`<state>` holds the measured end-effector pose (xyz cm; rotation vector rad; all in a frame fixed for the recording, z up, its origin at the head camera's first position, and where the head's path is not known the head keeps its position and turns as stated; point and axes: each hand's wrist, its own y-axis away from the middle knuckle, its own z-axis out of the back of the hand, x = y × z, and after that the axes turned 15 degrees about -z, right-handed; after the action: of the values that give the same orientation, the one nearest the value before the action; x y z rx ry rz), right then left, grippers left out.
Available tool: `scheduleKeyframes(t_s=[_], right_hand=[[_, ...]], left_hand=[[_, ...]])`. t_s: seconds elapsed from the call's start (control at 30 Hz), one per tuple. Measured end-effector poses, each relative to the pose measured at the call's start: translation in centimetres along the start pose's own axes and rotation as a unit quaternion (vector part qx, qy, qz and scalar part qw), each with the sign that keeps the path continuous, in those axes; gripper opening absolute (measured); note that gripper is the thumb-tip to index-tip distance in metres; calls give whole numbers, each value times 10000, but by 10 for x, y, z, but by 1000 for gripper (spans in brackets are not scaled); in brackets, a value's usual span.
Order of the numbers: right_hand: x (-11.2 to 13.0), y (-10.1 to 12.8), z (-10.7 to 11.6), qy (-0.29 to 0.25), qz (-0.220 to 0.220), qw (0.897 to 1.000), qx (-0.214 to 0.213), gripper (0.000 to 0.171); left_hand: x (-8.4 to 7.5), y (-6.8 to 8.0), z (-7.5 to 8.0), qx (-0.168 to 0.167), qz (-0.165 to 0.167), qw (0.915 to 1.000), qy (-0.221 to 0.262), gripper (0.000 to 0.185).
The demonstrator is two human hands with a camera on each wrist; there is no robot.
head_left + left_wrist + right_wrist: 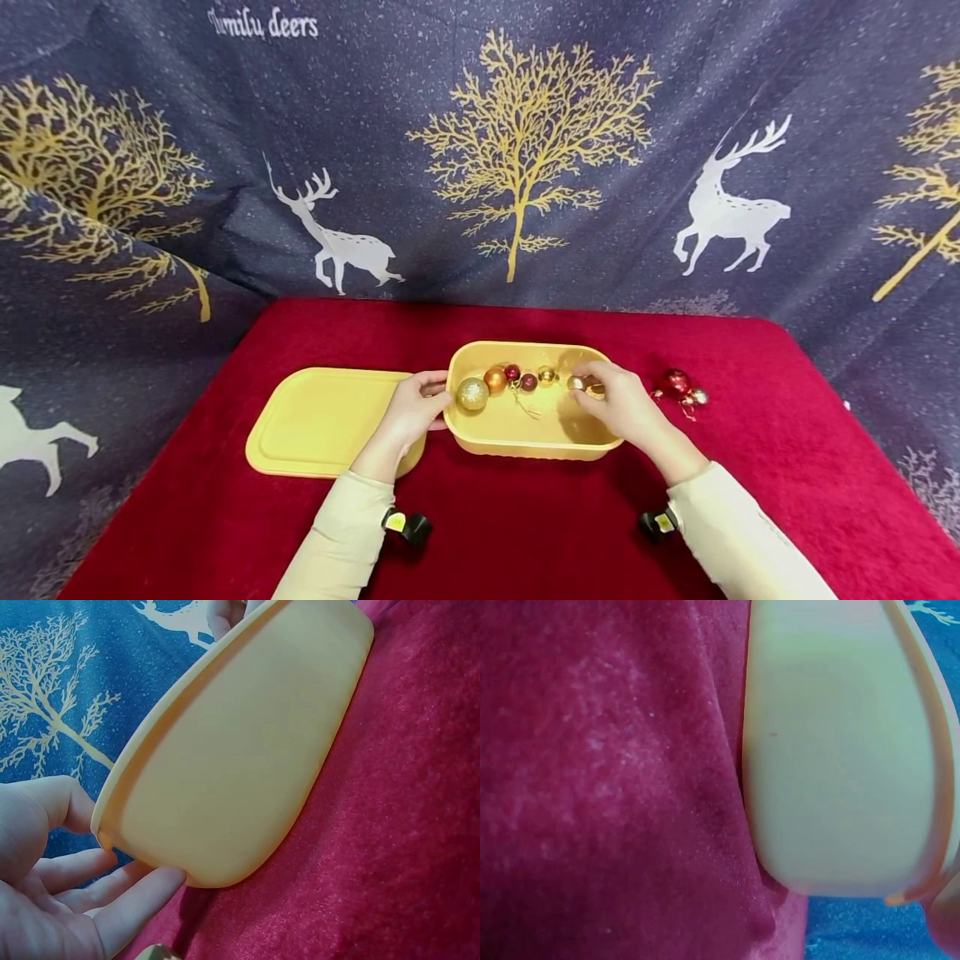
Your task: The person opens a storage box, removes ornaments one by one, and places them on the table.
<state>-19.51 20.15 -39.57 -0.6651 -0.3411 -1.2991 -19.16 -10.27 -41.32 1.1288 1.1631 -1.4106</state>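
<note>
A yellow plastic box (525, 446) stands uncovered on the red cloth. At its left end my left hand (411, 408) grips it, thumb by the rim and fingers against the outer wall; the left wrist view shows this hand (71, 877) on the box's end (217, 765). My right hand (618, 398) reaches over the right end and pinches a small pale-gold bauble (576, 382) inside. Only a bit of that hand (945, 919) shows in the right wrist view. In the box lie a glittery gold bauble (472, 394), an orange bauble (496, 380), dark red baubles (528, 382) and a shiny gold one (547, 375).
Left of the box lies a flat yellow lid (322, 421), partly behind the left hand. To the right, a red bauble (677, 382) and a few small ornaments (699, 397) rest on the red cloth (525, 525). A dark deer-print curtain (360, 150) hangs behind the table.
</note>
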Motion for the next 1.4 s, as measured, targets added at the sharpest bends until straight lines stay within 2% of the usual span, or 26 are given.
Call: scheduleKeyframes(t_s=[0.23,0.47,0.67,1.4], right_hand=[[-4,5,5,-481,-29,9977,-475,25],[-9,10,12,-570,-183,9953,-766,25],[-13,12,19,-730,-449,9928,-841,26],[-46,23,43,-788,-868,9887,-929,28]], left_hand=[[0,0,0,11,11,10000,29,46],[0,0,0,66,-20,10000,15,45],[0,-1,0,32,-4,10000,-16,45],[1,0,0,-16,49,10000,22,48]])
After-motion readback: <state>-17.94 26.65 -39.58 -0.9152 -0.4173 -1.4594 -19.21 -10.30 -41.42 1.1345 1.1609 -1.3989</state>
